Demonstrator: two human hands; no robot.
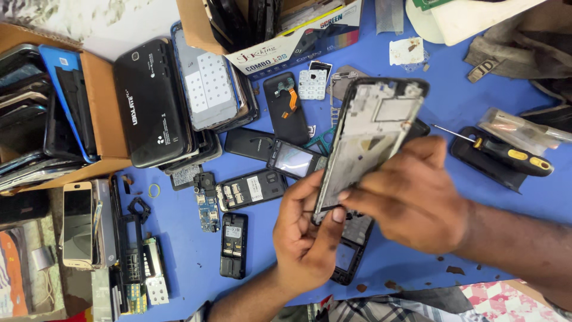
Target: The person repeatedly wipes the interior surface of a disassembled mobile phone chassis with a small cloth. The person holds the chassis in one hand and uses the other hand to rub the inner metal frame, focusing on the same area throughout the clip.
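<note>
A bare phone frame (375, 128), black-edged with a silvery inner plate, is held tilted above the blue work surface (190, 256). My left hand (307, 235) grips its lower end from below, thumb against the edge. My right hand (411, 194) clasps the frame's lower right side, fingers pressing on the plate. Under the hands lies a black phone chassis (351, 253), partly hidden.
Around lie small phones with open backs (233, 244), a circuit board (207, 206), black back covers (152, 101), cardboard boxes of phone parts (98, 101) and a yellow-and-black screwdriver (506, 156) at the right. A gold-edged phone (77, 223) rests at the left.
</note>
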